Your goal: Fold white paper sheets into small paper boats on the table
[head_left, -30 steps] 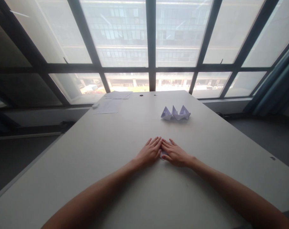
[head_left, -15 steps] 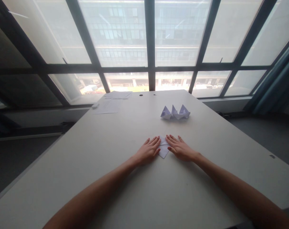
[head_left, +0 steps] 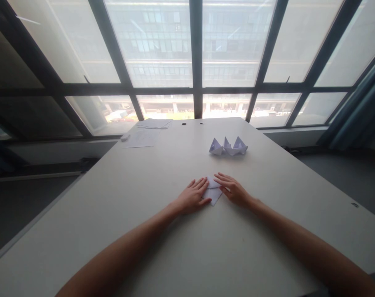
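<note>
the folded paper (head_left: 213,196) lies on the table between my two hands, one corner pointing to six o'clock and a seam running across its middle from nine to three. my left hand (head_left: 193,196) is at its nine o'clock side, fingers laid flat over that edge and aimed toward one o'clock, with the thumb across the paper's lower part; it grips nothing. my right hand (head_left: 235,192) is at the three o'clock side, fingers loose and stretched toward ten, clasping nothing; the tips overlap the paper's edge in my view, but i can't quite tell whether they touch it or sit just above. toward one o'clock, well apart from my fingers, stand folded paper boats (head_left: 233,149) in a close row. out near ten are loose sheets (head_left: 139,142) on the white table (head_left: 175,247), and at twelve the window frame (head_left: 198,62) rises beyond the far edge.
</note>
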Demonstrator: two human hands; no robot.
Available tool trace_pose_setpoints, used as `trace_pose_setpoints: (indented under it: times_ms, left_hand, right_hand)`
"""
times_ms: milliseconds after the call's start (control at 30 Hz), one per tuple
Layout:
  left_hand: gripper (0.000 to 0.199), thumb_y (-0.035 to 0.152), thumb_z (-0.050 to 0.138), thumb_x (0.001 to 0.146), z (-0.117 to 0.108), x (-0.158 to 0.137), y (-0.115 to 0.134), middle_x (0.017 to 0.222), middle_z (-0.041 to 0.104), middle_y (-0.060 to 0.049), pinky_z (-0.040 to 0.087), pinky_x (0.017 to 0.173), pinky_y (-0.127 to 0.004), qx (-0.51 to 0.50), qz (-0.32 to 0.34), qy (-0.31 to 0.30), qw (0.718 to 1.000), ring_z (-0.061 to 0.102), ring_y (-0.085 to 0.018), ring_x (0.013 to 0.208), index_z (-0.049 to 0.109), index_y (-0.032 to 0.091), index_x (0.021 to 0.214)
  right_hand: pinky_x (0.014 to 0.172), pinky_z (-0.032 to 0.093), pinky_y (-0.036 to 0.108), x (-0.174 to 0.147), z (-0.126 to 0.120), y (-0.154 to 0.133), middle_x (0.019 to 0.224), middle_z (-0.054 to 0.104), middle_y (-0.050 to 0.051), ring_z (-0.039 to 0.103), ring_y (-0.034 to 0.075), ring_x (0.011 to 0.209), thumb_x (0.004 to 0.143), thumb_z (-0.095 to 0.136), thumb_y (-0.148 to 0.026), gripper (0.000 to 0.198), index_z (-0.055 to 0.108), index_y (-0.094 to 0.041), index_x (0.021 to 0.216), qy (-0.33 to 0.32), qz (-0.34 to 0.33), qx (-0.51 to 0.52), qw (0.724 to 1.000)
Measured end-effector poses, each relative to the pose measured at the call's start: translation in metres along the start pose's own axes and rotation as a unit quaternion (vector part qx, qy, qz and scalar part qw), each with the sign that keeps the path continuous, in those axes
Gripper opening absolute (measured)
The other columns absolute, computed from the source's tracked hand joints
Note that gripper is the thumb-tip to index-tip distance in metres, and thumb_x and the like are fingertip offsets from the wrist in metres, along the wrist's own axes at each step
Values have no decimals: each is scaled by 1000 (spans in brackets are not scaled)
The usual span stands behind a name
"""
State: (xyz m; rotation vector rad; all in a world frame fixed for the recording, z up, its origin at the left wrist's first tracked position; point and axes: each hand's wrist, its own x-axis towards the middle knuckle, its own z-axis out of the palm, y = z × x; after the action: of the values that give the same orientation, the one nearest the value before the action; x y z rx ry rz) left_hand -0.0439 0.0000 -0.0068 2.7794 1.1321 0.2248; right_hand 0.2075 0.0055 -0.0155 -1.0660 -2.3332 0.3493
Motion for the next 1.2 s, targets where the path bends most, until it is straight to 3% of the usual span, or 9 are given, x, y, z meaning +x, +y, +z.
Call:
trace_pose_setpoints:
  times_ms: [133,367,433,533,633,700,800,967,1200]
  left_hand:
    - [78,64,29,95,0,1,2,160,13,-13,6,118,-45,3,1,-7,1000,10,-25,149,11,17,156]
    - [72,59,28,98,-5,-10,-27,159,13,-15,6,115,-59,-6,-66,-44,997,8,-30,148,17,15,154]
    - [61,50,26,101,-5,-10,-39,157,25,-13,12,117,-55,-31,-100,7,994,16,-28,147,30,15,151]
    - [50,37,22,103,-7,-7,-45,142,52,-11,30,115,-40,-92,-164,160,969,44,-21,135,48,15,140]
    - [44,29,28,101,-12,-3,-40,134,60,-7,40,109,-34,-122,-109,249,955,54,-18,126,56,18,134]
    - [44,27,28,102,-15,-3,-34,138,57,-3,35,112,-35,-110,-16,204,973,47,-17,132,55,23,136]
    - [47,36,29,103,-13,-7,-28,153,38,-2,19,119,-42,-62,63,64,994,27,-19,144,36,28,149]
    - [66,55,24,100,-7,-11,-29,161,9,-7,2,117,-53,1,23,-40,999,7,-25,149,3,26,156]
    - [69,59,19,99,-13,-10,-24,161,7,-8,3,117,-52,9,-1,-62,998,6,-26,149,2,24,156]
  right_hand:
    - [119,9,53,0,-2,-8,158,23,6,17,24,147,101,36,-45,58,21,-27,154,-138,-17,-52,989]
    - [119,6,52,-1,-5,-12,160,16,6,12,25,148,101,26,-53,61,18,-25,154,-165,5,-73,984]
    - [119,6,52,-1,-6,-14,160,16,6,12,25,148,101,24,-54,62,17,-24,155,-173,10,-78,982]
    - [119,5,52,1,-8,-17,160,14,6,10,24,148,100,20,-55,64,15,-23,155,-187,18,-87,978]
    - [119,4,52,1,-9,-19,161,12,5,8,24,149,100,17,-57,64,13,-23,155,-193,22,-91,977]
    - [119,4,52,1,-9,-19,161,12,5,8,24,149,100,16,-57,65,13,-23,155,-192,22,-91,977]
    - [119,5,52,0,-8,-18,161,12,5,8,24,149,100,17,-57,65,13,-23,155,-188,21,-91,978]
    - [119,6,52,0,-7,-18,160,12,6,9,24,148,100,18,-56,65,14,-22,155,-180,21,-93,979]
    - [116,0,58,-6,-5,-10,161,6,9,3,27,149,97,20,-64,75,8,-19,155,-183,63,-113,974]
